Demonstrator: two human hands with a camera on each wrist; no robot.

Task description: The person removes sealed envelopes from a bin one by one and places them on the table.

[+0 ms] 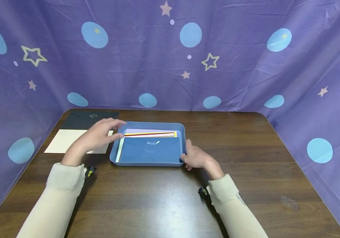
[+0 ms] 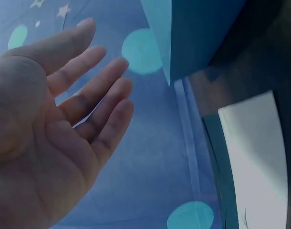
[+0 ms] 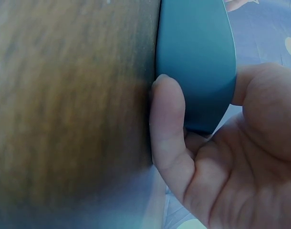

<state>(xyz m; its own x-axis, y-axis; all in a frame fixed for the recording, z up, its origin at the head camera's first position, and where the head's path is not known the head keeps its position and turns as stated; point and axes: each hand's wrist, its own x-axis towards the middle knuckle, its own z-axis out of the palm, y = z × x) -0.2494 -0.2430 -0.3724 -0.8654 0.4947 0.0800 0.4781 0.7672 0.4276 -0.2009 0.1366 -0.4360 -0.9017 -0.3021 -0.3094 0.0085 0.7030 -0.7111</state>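
Note:
A blue tray [image 1: 146, 164] stands on the table, holding a blue envelope [image 1: 150, 153] with small white print on its flap. Behind that envelope, edges of other papers in yellow, red and lilac stick out. My right hand [image 1: 196, 157] grips the tray's right side, the thumb over the rim; in the right wrist view, fingers [image 3: 169, 105] lie against the outer wall. Over the tray's back left corner hovers my left hand [image 1: 100, 134]. In the left wrist view, the left hand [image 2: 64, 109] has its fingers spread and holds nothing.
Left of the tray lies a cream envelope or sheet [image 1: 69, 140], with a dark envelope [image 1: 78, 120] beyond it. A small clear plastic scrap [image 1: 289, 202] lies toward the right front. A purple curtain [image 1: 164, 76] hangs behind the table.

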